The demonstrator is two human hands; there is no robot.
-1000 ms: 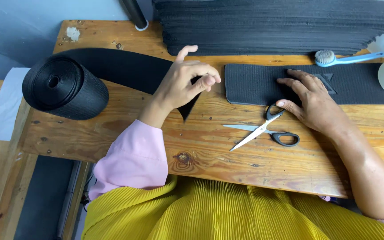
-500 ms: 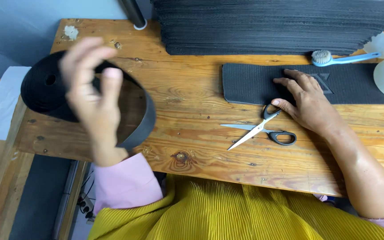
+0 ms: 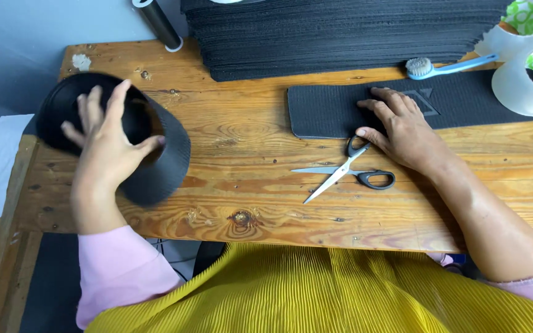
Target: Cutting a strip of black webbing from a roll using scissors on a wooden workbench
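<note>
left hand [image 3: 107, 145], fingers spread, steadies the roll [image 3: 103, 132]; right hand [image 3: 402, 126], fingers splayed flat, pins the strip [image 3: 322, 111]; step: handling stock, scissors [image 3: 347, 172] idle.

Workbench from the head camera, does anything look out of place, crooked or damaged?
Nothing looks damaged. The black roll under the left hand hangs partly past the table edge with its loose end unwound. The scissors lie shut beside the right hand, which rests on the cut strip.

Black ribbed rubber roll [image 3: 155, 160] at left table edge, cut black strip [image 3: 340, 108] lying flat, right.
</note>
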